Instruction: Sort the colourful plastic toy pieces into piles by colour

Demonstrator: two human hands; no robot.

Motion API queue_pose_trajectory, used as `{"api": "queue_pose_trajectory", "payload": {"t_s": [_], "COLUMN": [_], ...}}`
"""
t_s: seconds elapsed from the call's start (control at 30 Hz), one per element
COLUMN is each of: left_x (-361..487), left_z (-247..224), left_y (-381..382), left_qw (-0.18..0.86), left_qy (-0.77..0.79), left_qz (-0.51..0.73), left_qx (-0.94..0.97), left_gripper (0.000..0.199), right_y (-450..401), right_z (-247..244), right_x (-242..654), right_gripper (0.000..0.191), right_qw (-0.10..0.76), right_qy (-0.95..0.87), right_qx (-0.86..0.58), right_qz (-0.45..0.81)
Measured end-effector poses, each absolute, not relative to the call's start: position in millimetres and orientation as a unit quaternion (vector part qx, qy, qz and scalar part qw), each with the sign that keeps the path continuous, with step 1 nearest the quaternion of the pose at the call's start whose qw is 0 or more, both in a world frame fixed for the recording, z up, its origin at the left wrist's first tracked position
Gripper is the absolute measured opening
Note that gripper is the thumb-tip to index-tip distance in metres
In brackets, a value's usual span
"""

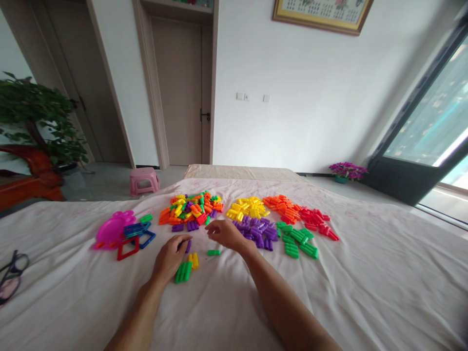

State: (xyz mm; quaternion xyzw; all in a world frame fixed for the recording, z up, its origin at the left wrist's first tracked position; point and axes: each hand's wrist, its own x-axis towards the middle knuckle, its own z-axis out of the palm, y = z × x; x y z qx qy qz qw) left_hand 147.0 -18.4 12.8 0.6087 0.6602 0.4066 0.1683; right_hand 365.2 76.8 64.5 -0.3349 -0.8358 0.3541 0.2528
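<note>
My left hand (171,254) is closed, its thumb and fingertips at a purple plastic block (188,246) that it appears to pinch. Close below it, a joined set of green blocks (183,272) and a yellow block pair (193,261) lie on the cloth. My right hand (225,234) hovers with fingers apart and nothing visible in them, at the near right edge of a mixed pile of coloured blocks (188,209). A single green block (214,252) lies below that hand. Its wrist partly covers the purple pile (258,231).
Separate piles of yellow (248,208), orange (283,208), red (315,219) and green blocks (300,240) spread to the right. At left lie a pink tray (109,229), blue frames (137,230), a red frame (127,247) and glasses (14,270). A pale cloth (365,282) covers the table.
</note>
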Motion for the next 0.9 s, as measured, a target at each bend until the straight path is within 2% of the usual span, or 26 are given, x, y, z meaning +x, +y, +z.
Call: {"api": "queue_pose_trajectory", "payload": {"t_s": [0.1,0.17,0.27,0.43,0.57,0.67,0.9], "left_x": [146.9,147.2,147.8,148.3,148.4,148.5,149.3], "left_z": [12.0,12.3,13.8,14.9,14.6,14.7,16.4], "left_y": [-18.3,-18.4,-18.4,-18.0,-18.2,-18.5,-19.8], "left_qw": [0.171,0.170,0.170,0.171,0.164,0.161,0.163], "left_qy": [0.660,0.661,0.661,0.659,0.660,0.661,0.666], "left_qz": [0.406,0.404,0.402,0.403,0.405,0.406,0.397], "left_qx": [0.609,0.610,0.610,0.611,0.611,0.610,0.610], "left_gripper": [0.035,0.036,0.036,0.035,0.034,0.034,0.035], "right_y": [59.3,50.8,42.9,35.6,30.2,26.5,22.6], "right_z": [60.8,61.9,67.4,74.5,77.3,78.6,69.5], "right_x": [351.8,346.7,342.9,339.9,338.1,336.4,331.3], "right_gripper": [0.038,0.041,0.041,0.037,0.036,0.043,0.049], "right_qw": [0.126,0.093,0.094,0.141,0.106,0.073,0.080], "right_qy": [-0.872,-0.891,-0.911,-0.918,-0.941,-0.952,-0.967], "right_qx": [-0.275,-0.255,-0.241,-0.249,-0.205,-0.190,-0.185], "right_qz": [0.386,0.363,0.320,0.274,0.249,0.228,0.157]}}
